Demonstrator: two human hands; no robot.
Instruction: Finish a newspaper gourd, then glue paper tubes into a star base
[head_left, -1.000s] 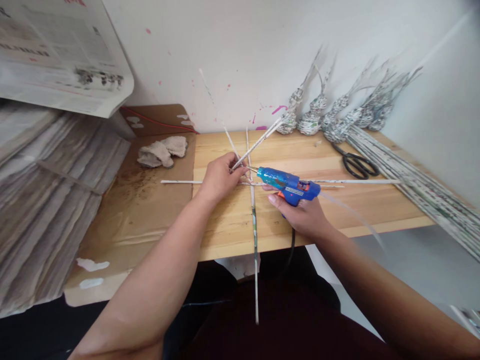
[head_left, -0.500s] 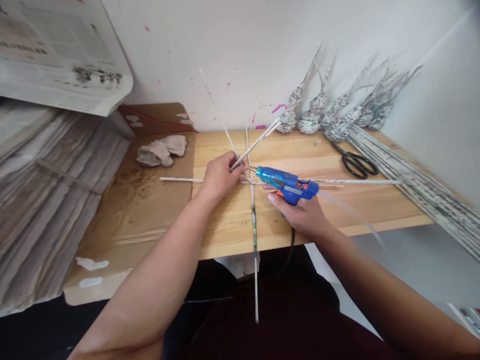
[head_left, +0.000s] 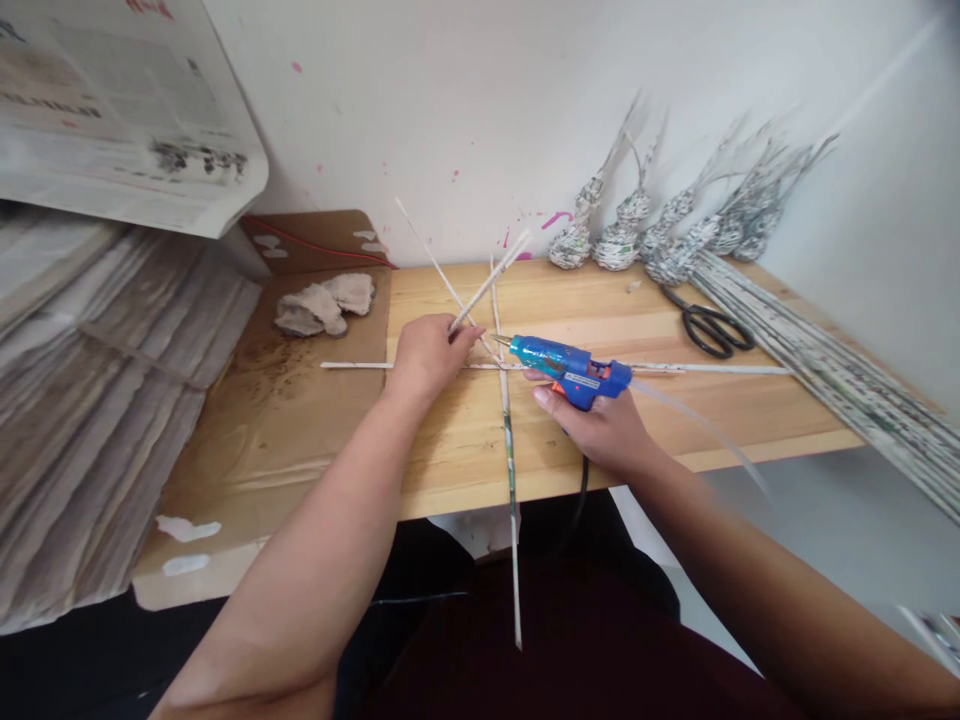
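My right hand (head_left: 589,420) is wrapped round the handle of a blue glue gun (head_left: 566,368), its metal tip pointing left, just above where the paper sticks meet. A clear glue stick (head_left: 705,420) trails from the gun's back. Between the fingers of my left hand (head_left: 431,350) is a rolled paper stick (head_left: 495,280), slanting up to the right. Beneath the hands, one paper stick (head_left: 512,500) runs toward my lap and over the table's front edge, crossed by sideways sticks (head_left: 356,366). Another thin stick (head_left: 427,245) slants up to the left.
Black-handled scissors (head_left: 716,330) lie at the right beside a bundle of paper sticks (head_left: 817,360). Several woven paper gourd shapes (head_left: 619,235) stand along the wall. At the left are cardboard (head_left: 300,430), a crumpled cloth (head_left: 322,303) and a tall newspaper stack (head_left: 112,400).
My left hand has moved slightly left and down, taking the slanting paper stick with it, away from the glue gun's tip. The gun in my right hand has barely shifted left.
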